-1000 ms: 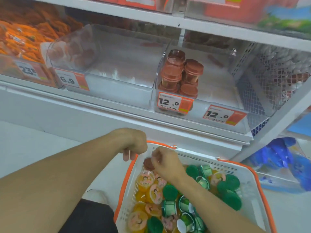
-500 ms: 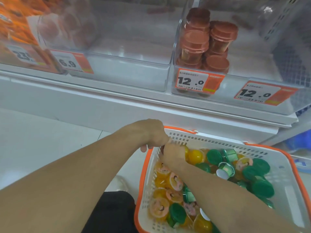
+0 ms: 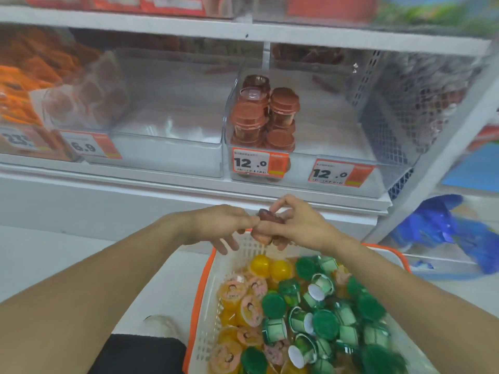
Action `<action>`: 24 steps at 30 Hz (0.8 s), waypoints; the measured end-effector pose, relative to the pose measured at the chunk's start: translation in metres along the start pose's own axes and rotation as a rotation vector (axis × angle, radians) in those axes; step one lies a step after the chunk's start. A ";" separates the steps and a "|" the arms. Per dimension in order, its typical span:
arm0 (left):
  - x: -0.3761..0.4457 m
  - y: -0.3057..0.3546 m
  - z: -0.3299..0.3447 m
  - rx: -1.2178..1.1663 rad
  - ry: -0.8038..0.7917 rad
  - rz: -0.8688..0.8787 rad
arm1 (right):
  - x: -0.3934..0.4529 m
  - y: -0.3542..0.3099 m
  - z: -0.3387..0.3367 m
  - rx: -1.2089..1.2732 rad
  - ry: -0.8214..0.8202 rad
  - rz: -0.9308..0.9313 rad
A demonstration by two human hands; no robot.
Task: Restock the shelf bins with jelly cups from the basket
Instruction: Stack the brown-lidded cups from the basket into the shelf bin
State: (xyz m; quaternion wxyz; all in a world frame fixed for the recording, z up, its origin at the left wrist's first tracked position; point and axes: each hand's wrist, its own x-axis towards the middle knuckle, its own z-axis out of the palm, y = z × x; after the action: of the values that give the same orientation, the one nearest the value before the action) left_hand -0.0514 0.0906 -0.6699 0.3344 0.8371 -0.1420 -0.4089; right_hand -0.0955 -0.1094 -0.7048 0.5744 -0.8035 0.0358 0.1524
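Just above the far rim of the white plastic basket with orange trim (image 3: 205, 300), the right hand (image 3: 299, 225) pinches a small brown-lidded jelly cup (image 3: 268, 215) between thumb and fingers. The left hand (image 3: 218, 228) meets it from the left, fingertips touching the cup, its other fingers loosely spread. Below, yellow and green jelly cups (image 3: 299, 314) fill the basket. Higher up, stacked brown cups (image 3: 263, 117) sit in a clear shelf bin (image 3: 305, 168).

The basket (image 3: 208, 314) runs off the bottom edge; motion blur smears the left bin's packets (image 3: 89, 95).
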 end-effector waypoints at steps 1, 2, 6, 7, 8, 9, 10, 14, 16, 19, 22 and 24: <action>-0.007 0.009 -0.001 -0.164 -0.019 0.077 | -0.009 -0.014 -0.009 0.057 0.029 -0.021; -0.013 0.018 -0.001 -0.306 -0.024 0.159 | -0.016 -0.026 -0.016 0.129 0.049 -0.043; -0.020 0.053 0.006 -0.449 0.205 0.416 | -0.035 -0.061 -0.035 0.390 0.089 -0.093; -0.019 0.060 0.008 -0.472 0.271 0.455 | -0.038 -0.067 -0.041 0.424 0.095 -0.104; -0.019 0.065 0.010 -0.512 0.311 0.488 | -0.040 -0.072 -0.047 0.452 0.100 -0.118; -0.017 0.070 0.010 -0.570 0.324 0.512 | -0.042 -0.077 -0.054 0.472 0.106 -0.129; -0.015 0.074 0.010 -0.634 0.313 0.525 | -0.044 -0.082 -0.061 0.477 0.115 -0.140; -0.011 0.086 -0.001 -0.848 0.094 0.538 | -0.048 -0.100 -0.084 0.359 0.143 -0.167; -0.012 0.090 -0.003 -0.928 -0.045 0.548 | -0.048 -0.105 -0.087 0.324 0.105 -0.200; -0.009 0.094 -0.001 -0.961 -0.124 0.531 | -0.045 -0.111 -0.083 0.254 0.077 -0.282; -0.007 0.094 0.001 -0.965 -0.126 0.497 | -0.041 -0.115 -0.077 0.181 0.153 -0.323; -0.006 0.094 0.001 -0.997 -0.110 0.490 | -0.037 -0.117 -0.074 0.172 0.222 -0.330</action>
State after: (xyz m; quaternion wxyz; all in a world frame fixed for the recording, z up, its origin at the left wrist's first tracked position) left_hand -0.0522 0.0238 -0.6030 0.7672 0.4975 -0.1391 -0.3802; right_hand -0.0882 -0.1435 -0.5656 0.6507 -0.7582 -0.0201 -0.0366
